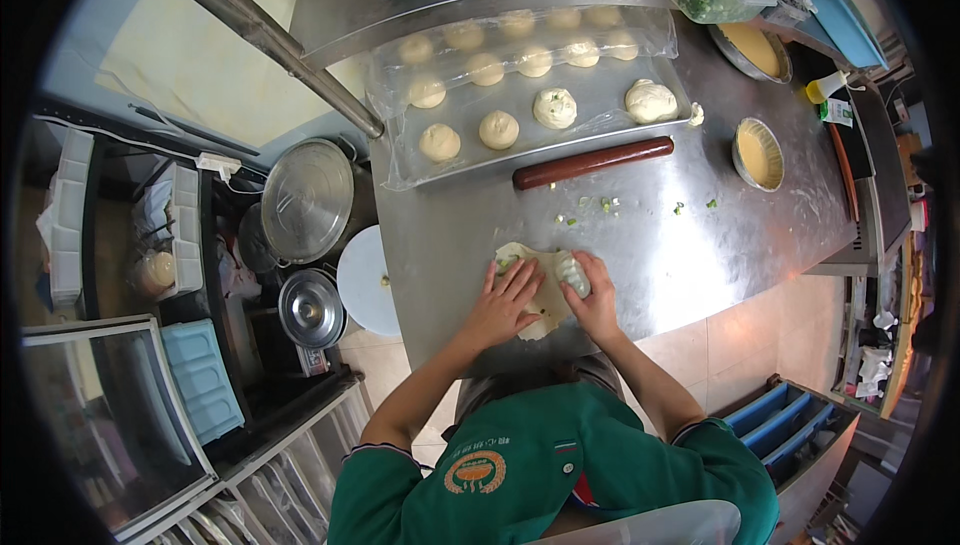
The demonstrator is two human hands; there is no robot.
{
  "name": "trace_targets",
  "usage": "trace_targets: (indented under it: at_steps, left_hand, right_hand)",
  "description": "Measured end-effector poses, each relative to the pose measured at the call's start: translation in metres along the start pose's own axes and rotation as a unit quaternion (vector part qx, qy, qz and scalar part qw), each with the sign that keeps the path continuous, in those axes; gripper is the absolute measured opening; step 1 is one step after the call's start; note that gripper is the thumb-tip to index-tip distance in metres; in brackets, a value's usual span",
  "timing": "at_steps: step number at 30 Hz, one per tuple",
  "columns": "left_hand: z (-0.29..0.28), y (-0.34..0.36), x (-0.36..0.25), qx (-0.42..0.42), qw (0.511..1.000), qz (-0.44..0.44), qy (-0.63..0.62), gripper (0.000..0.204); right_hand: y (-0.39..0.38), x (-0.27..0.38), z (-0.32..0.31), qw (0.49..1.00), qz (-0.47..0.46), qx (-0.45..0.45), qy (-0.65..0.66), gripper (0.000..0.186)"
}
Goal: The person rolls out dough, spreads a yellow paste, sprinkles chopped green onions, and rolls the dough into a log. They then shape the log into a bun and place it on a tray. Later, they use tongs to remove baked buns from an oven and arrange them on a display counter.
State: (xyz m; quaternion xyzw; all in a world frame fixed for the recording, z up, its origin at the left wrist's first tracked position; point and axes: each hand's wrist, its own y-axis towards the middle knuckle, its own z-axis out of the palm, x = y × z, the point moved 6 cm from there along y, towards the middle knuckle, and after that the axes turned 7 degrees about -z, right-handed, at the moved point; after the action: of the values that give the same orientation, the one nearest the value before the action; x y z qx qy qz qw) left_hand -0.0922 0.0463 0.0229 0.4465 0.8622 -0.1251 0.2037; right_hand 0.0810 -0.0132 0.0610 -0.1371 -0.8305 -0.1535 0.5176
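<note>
A flattened sheet of dough (pixel 541 310) with bits of green onion lies on the steel table (pixel 433 235). My left hand (pixel 505 295) rests palm down on its left side, fingers spread. My right hand (pixel 592 295) is curled round a pale, ridged, translucent object (pixel 571 272) at the sheet's right edge; I cannot make out what it is. A brown rolling pin (pixel 593 162) lies beyond my hands, with scattered chopped green onion (pixel 606 205) just below it.
A tray (pixel 430 177) of dough balls, partly under plastic, spans the back. A fluted bowl (pixel 757 154) and a larger bowl (pixel 750 50) of yellow paste are at right. A shelf (pixel 350 15) with a phone and containers runs above. Lids and a white board (pixel 365 275) sit left.
</note>
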Motion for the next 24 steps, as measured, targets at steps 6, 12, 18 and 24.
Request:
trace_targets:
  at_steps: [6, 12, 18, 24]
  left_hand:
    - [-0.036, -0.006, 0.064, -0.056, 0.994, -0.077, 0.054, 0.080]
    - [-0.040, -0.007, 0.055, -0.049, 0.996, -0.036, 0.065, 0.078]
    - [-0.027, -0.019, 0.046, 0.026, 0.996, 0.068, 0.048, 0.074]
    - [-0.070, 0.005, 0.101, -0.091, 0.993, -0.063, 0.033, 0.069]
  right_hand:
    - [-0.021, 0.033, 0.045, 0.972, -0.171, 0.096, -0.129, 0.084]
    - [-0.006, 0.027, 0.069, 0.967, -0.184, 0.168, -0.061, 0.056]
    - [0.001, 0.031, 0.039, 0.971, -0.074, -0.002, -0.229, 0.068]
    - [-0.021, 0.066, 0.068, 0.984, -0.150, 0.072, -0.054, 0.069]
